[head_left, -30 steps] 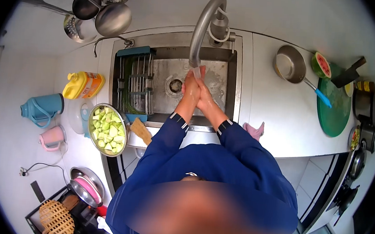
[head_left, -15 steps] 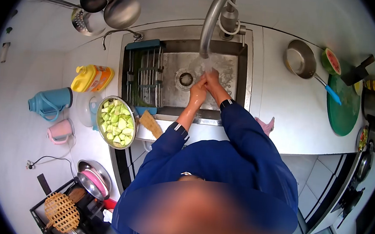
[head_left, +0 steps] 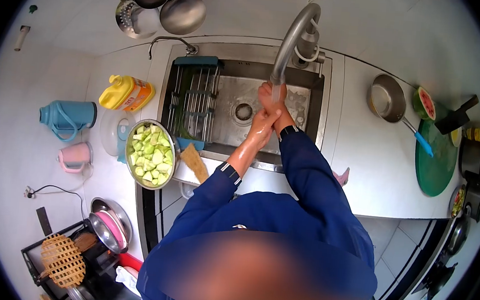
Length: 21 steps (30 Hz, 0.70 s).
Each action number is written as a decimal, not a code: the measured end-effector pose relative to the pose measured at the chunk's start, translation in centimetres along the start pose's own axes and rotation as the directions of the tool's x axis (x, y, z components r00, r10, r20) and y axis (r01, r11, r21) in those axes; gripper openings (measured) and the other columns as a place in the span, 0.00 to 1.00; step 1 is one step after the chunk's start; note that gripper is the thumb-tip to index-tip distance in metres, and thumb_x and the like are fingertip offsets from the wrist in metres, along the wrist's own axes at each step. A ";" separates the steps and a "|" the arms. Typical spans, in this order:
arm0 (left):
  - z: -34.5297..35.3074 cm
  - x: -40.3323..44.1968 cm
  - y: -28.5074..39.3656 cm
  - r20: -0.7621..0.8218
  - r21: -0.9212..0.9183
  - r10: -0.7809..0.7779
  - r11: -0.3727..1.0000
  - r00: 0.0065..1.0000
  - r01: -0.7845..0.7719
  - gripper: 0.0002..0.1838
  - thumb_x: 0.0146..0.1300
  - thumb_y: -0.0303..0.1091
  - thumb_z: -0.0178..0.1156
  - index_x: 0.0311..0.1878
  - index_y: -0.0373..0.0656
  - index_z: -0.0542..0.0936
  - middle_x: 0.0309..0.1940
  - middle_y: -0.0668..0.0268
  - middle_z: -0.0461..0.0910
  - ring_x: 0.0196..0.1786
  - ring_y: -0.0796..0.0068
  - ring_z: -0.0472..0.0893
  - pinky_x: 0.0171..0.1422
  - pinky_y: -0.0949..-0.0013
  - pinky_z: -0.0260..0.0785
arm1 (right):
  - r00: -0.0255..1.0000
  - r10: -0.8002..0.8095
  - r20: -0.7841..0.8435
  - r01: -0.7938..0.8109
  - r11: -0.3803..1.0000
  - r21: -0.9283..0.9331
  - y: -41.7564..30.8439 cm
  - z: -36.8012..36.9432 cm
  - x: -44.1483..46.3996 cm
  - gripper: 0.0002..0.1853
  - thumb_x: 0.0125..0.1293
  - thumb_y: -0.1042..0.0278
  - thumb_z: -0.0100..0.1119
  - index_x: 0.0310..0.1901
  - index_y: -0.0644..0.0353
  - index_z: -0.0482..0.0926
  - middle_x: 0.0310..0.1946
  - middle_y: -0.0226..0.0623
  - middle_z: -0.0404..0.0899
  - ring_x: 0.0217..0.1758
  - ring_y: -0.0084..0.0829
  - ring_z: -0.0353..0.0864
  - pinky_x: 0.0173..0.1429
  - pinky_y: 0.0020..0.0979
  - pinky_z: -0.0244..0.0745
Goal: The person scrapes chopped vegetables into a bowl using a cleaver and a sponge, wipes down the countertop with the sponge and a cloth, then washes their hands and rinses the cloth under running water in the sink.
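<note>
Water from the curved faucet runs over my right hand, whose fingers are curled in with nothing seen in them. My left hand is wrapped round my right wrist, just below the stream, and its skin looks wet. Both hands are over the steel sink, to the right of its drain. A rack with teal ends spans the sink's left side.
Left of the sink are a bowl of cut green pieces, a yellow jug and a brown sponge. On the right counter lie a pan, a watermelon piece, a green board and a cleaver.
My left hand has moved from my right hand's fingers down to the wrist. My right hand has moved up under the faucet, its fingers curled. The view has shifted slightly.
</note>
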State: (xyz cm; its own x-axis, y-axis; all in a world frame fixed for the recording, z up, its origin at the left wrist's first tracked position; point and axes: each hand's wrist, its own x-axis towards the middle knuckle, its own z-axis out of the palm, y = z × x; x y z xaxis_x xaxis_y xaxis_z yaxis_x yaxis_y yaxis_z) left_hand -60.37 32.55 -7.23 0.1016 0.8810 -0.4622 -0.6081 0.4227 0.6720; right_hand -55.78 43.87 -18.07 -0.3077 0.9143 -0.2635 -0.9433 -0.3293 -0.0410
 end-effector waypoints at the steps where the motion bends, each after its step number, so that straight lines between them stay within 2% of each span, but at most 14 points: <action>1: 0.3 0.0 0.3 0.002 -0.002 0.015 1.000 1.000 -0.015 0.24 0.63 0.31 0.60 0.58 0.29 0.64 0.54 0.56 0.72 0.57 0.67 0.73 0.61 0.68 0.66 | 1.000 -0.007 0.010 0.007 1.000 0.008 -0.1 0.4 0.0 0.19 0.68 0.48 0.45 0.26 0.52 0.64 0.19 0.31 0.67 0.21 0.30 0.68 0.23 0.30 0.65; 3: 0.8 0.7 0.5 -0.058 0.045 -0.017 0.999 0.998 0.019 0.24 0.62 0.29 0.60 0.58 0.29 0.65 0.53 0.57 0.73 0.55 0.67 0.74 0.58 0.68 0.69 | 0.991 -0.018 -0.136 -0.015 0.972 -0.235 -0.7 -2.0 1.1 0.18 0.69 0.50 0.45 0.27 0.53 0.66 0.20 0.32 0.68 0.22 0.31 0.69 0.25 0.29 0.65; 4: 1.0 1.1 0.5 -0.090 0.065 -0.035 0.997 0.995 0.041 0.24 0.62 0.28 0.60 0.57 0.29 0.65 0.52 0.57 0.73 0.54 0.67 0.74 0.56 0.68 0.70 | 0.975 -0.173 -0.139 0.085 0.872 -0.483 -0.3 -2.4 0.9 0.17 0.69 0.51 0.45 0.28 0.54 0.68 0.21 0.32 0.69 0.23 0.31 0.70 0.26 0.28 0.66; 5: 1.0 1.5 0.5 -0.111 0.087 -0.071 0.993 0.991 0.081 0.23 0.62 0.28 0.60 0.57 0.29 0.65 0.51 0.57 0.74 0.52 0.67 0.75 0.53 0.67 0.71 | 0.936 -0.323 -0.139 0.136 0.698 -0.704 0.0 -2.7 0.7 0.17 0.70 0.52 0.45 0.29 0.55 0.70 0.23 0.32 0.70 0.24 0.31 0.71 0.27 0.28 0.67; 6: 0.7 2.3 0.5 -0.130 0.109 -0.110 0.986 0.985 0.124 0.23 0.62 0.28 0.60 0.57 0.29 0.66 0.49 0.57 0.75 0.49 0.67 0.77 0.51 0.67 0.72 | 0.839 -0.542 0.040 0.240 0.305 -0.922 2.0 -1.9 -0.8 0.17 0.70 0.53 0.45 0.31 0.57 0.71 0.25 0.33 0.72 0.26 0.31 0.72 0.30 0.29 0.68; 8: -1.5 5.2 -1.5 -0.167 0.039 -0.114 0.992 0.979 0.122 0.22 0.61 0.29 0.59 0.56 0.30 0.67 0.45 0.57 0.77 0.44 0.66 0.78 0.46 0.66 0.73 | 0.802 -0.593 0.075 0.173 0.109 -0.979 3.1 -1.7 -3.0 0.15 0.68 0.54 0.47 0.33 0.58 0.73 0.27 0.33 0.75 0.27 0.30 0.73 0.30 0.29 0.69; 9: -4.3 8.0 -4.3 -0.189 -0.054 -0.080 0.996 0.979 0.071 0.22 0.60 0.29 0.60 0.56 0.31 0.68 0.44 0.57 0.78 0.42 0.66 0.79 0.44 0.65 0.73 | 0.867 -0.482 -0.125 0.066 0.361 -0.930 2.7 -2.2 -3.6 0.14 0.67 0.55 0.48 0.33 0.58 0.74 0.27 0.32 0.76 0.26 0.28 0.73 0.28 0.30 0.68; 10: -5.2 9.2 -4.6 -0.272 0.004 -0.059 0.998 0.960 0.063 0.22 0.59 0.29 0.60 0.55 0.31 0.69 0.42 0.57 0.78 0.40 0.66 0.79 0.43 0.64 0.73 | 0.900 -0.320 -0.297 -0.062 0.579 -0.813 2.5 -2.6 -4.3 0.13 0.66 0.55 0.49 0.34 0.57 0.74 0.28 0.32 0.77 0.25 0.27 0.73 0.26 0.30 0.67; 12: -6.7 10.9 -4.0 -0.476 0.258 0.002 0.956 0.880 0.138 0.21 0.59 0.30 0.59 0.55 0.32 0.70 0.40 0.56 0.79 0.38 0.64 0.80 0.42 0.64 0.73 | 0.917 -0.320 -0.240 -0.014 0.573 -0.819 3.5 -0.7 -8.3 0.13 0.66 0.60 0.51 0.42 0.62 0.72 0.32 0.35 0.77 0.35 0.29 0.76 0.38 0.32 0.72; 14: -6.4 10.0 -3.4 -0.459 0.653 0.331 0.755 0.824 0.060 0.21 0.58 0.29 0.59 0.54 0.33 0.71 0.39 0.55 0.79 0.39 0.63 0.80 0.43 0.62 0.73 | 0.917 -0.288 -0.277 -0.053 0.600 -0.798 4.6 3.3 -13.2 0.14 0.66 0.64 0.54 0.48 0.64 0.71 0.35 0.37 0.76 0.40 0.31 0.77 0.44 0.34 0.74; 16: -5.1 8.5 -3.3 -0.048 0.915 0.723 0.309 0.689 -0.260 0.20 0.57 0.26 0.58 0.53 0.33 0.72 0.40 0.53 0.79 0.40 0.63 0.81 0.43 0.61 0.73 | 0.896 -0.219 -0.387 -0.160 0.653 -0.741 5.1 7.2 -16.1 0.16 0.64 0.65 0.57 0.49 0.62 0.69 0.36 0.37 0.75 0.41 0.30 0.77 0.43 0.34 0.75; 17: -5.2 8.9 -4.1 0.096 0.918 0.712 0.206 0.695 -0.338 0.19 0.60 0.21 0.52 0.55 0.32 0.71 0.44 0.58 0.78 0.45 0.61 0.80 0.46 0.60 0.74 | 0.898 -0.155 -0.412 -0.196 0.697 -0.690 5.0 7.0 -16.2 0.17 0.63 0.64 0.58 0.50 0.62 0.68 0.38 0.39 0.75 0.39 0.32 0.77 0.43 0.34 0.76; 19: -2.3 7.9 -4.8 -0.104 0.628 0.479 0.711 0.872 -0.316 0.16 0.59 0.18 0.50 0.52 0.30 0.72 0.43 0.55 0.77 0.43 0.59 0.80 0.46 0.62 0.76 | 0.895 -0.021 -0.445 -0.267 0.775 -0.573 4.8 6.4 -16.5 0.21 0.62 0.63 0.61 0.51 0.61 0.66 0.41 0.42 0.73 0.36 0.35 0.77 0.44 0.36 0.77; 21: -0.7 7.2 -4.0 -0.207 0.280 0.197 0.950 0.958 -0.135 0.14 0.58 0.13 0.47 0.48 0.27 0.72 0.43 0.53 0.76 0.45 0.57 0.79 0.52 0.63 0.77 | 0.896 0.059 -0.440 -0.249 0.887 -0.388 3.7 6.0 -15.9 0.18 0.62 0.63 0.60 0.50 0.59 0.68 0.36 0.37 0.74 0.36 0.32 0.77 0.43 0.35 0.76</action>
State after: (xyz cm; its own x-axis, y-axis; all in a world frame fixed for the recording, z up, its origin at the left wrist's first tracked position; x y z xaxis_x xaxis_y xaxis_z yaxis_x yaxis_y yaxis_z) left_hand -57.80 37.11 -13.65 -0.1858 0.8834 -0.4301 -0.3709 0.3423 0.8633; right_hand -55.14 29.54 -8.26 -0.2766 0.6960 -0.6626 -0.7122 -0.6114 -0.3449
